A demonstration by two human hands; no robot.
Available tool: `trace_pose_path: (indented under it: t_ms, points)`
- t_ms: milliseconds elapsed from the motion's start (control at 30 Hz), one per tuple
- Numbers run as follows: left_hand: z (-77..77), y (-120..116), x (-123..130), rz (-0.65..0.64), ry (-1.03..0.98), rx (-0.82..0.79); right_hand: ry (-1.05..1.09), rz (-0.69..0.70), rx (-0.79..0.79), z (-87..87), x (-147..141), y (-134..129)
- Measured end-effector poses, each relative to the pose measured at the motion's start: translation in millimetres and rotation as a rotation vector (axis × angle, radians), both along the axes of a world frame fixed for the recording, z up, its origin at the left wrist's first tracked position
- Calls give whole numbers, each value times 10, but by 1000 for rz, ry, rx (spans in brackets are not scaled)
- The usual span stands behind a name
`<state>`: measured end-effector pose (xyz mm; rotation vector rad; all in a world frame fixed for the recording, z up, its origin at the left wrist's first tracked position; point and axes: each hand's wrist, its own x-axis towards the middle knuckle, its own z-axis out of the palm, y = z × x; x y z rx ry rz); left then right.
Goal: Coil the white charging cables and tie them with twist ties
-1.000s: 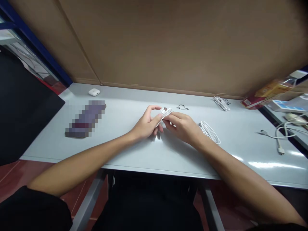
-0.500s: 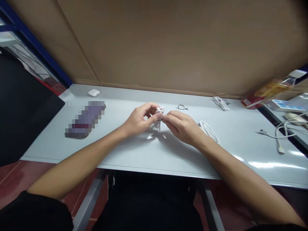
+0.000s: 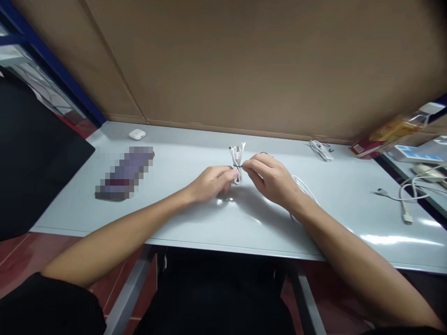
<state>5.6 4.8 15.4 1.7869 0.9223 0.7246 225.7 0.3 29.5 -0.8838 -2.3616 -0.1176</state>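
A white cable (image 3: pixel 238 177), bundled into loops, is held upright above the middle of the desk, its connector ends pointing up. A black twist tie (image 3: pixel 238 166) wraps round its middle. My left hand (image 3: pixel 213 182) is closed on the lower loops, thumb against them. With fingertips pinched, my right hand (image 3: pixel 267 177) grips the end of the twist tie on the bundle's right side. A second coiled white cable (image 3: pixel 304 188) lies partly hidden behind my right wrist. Another dark tie shows only as a small arc behind my right hand.
A white earbud case (image 3: pixel 137 134) and a blurred-out phone (image 3: pixel 124 174) lie on the left of the desk (image 3: pixel 195 228). At the right are a coiled white cable (image 3: pixel 320 150), a bottle (image 3: pixel 394 130) and loose cables (image 3: pixel 407 197). A brown panel (image 3: pixel 223 65) stands behind.
My left hand has moved down from the bundle's top to its lower loops, so the connector ends now show. The bundle has shifted slightly right; my right hand still pinches the tie.
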Motion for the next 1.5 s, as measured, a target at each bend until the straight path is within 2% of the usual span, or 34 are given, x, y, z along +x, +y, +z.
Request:
trace_pose_path:
  t_ms: [167,300,467,567,700,900,1000,1100,1200,1333,1400,1500]
  points:
    - [36,-22,13,12,24,-67,-163,4,90,-14,-7,28]
    - [74,-18,-32,84,213,32,-300,13,115,-56,-35,26]
    - [56,-51,-53,46,461,218,-336,34,-66,-178,-97,8]
    - [17,-76,-27,96,589,265,-345,22,-180,-181,-120,-15]
    - [-12,-91,5,147,620,280,-266,-71,-270,-23,-33,-13]
    - [54,-11,-29,219,714,186,-24,-393,-405,375,341,82]
    - [85,103,-107,295,774,164,-101,-469,-500,530,605,112]
    - [103,234,-226,366,829,164,-252,-457,-710,591,881,148]
    - [125,319,-342,429,841,194,-308,-402,-872,573,1059,187]
    - [131,304,-381,471,761,317,-346,-395,-887,517,1026,198]
    - [101,245,-330,415,636,467,-381,-381,-906,487,933,183]
    - [24,117,-186,172,417,650,-397,-339,-904,430,774,152]
